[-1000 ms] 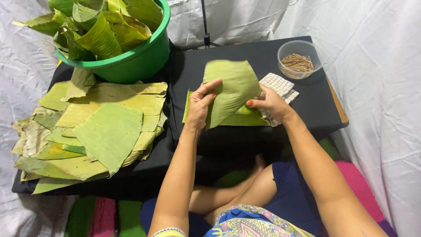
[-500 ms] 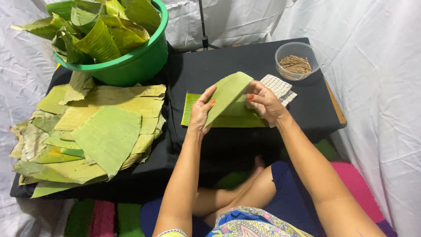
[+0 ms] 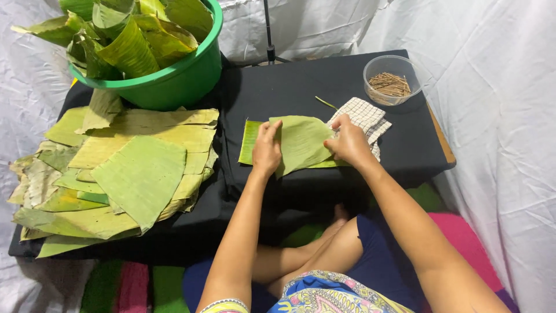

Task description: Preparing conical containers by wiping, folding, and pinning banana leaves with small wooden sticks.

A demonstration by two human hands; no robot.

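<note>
You have laid the lifted leaf flat on the black table. Your left hand presses its left side palm-down; your right hand pinches its right edge, beside the checked cloth.

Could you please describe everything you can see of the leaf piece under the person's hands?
The banana leaf piece is light green, matte and finely ribbed, with a rounded top edge. It lies flat on the black table, over a second, brighter green piece. The left hand presses its left edge; the right hand its right.
</note>
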